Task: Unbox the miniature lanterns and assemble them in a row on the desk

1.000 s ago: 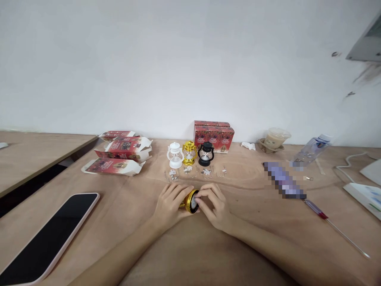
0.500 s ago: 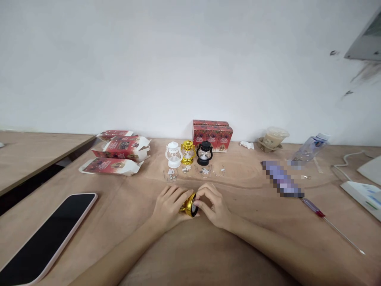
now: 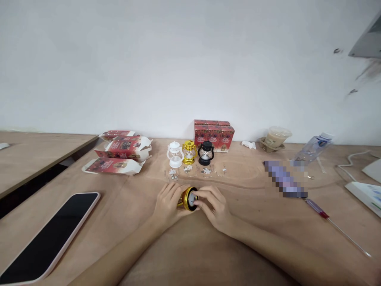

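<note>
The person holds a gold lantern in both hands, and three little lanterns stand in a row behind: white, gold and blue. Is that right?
Not quite. In the head view the third little lantern is black, not blue. The rest is right: both hands, left hand and right hand, hold the gold lantern.

A plain white wall (image 3: 178, 59) rises behind the light wooden table (image 3: 184, 254); a second wooden table (image 3: 35, 153) adjoins at left.

bare table (image 3: 184, 254) nr hands, parts (image 3: 193, 171) prob. crowding ahead
</note>
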Demonstrator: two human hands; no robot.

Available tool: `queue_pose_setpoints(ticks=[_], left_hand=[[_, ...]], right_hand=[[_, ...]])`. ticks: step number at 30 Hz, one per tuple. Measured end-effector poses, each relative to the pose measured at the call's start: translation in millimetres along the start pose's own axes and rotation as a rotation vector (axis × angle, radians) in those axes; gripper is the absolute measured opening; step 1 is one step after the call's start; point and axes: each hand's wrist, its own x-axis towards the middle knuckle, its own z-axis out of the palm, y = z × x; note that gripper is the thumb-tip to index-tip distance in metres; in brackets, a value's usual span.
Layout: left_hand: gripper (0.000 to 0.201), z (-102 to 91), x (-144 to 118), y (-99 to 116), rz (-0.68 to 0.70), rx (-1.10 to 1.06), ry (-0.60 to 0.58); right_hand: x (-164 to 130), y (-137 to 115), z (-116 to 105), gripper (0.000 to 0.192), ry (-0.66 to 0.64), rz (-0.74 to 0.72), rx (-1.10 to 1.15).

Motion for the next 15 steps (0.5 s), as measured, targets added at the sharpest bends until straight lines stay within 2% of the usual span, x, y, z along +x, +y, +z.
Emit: queue_pose_setpoints(ticks=[3, 6, 11, 15], left_hand=[[0.036, -0.5, -1.0, -1.0, -0.031, -0.016, 0.017], [0.035, -1.6, -0.4, -1.3, -0.027, -0.02, 0.023], [0.029, -1.7, 0.9, 0.3, -0.014, -0.003, 0.018], [0.034, -0.5, 0.2, 0.7, -0.002, 0.002, -0.012]], right_hand=[[-1.9, -1.1, 1.2, 0.033, 0.008, -0.118, -0.112], [-2.3, -2.6, 2.1, 0.038, 0.016, -0.131, -0.126], [-0.3, -4.6, -1.0, 0.031, 0.004, -0.061, -0.02], [2.5, -3.9, -4.7, 0.024, 0.0, -0.015, 0.039]])
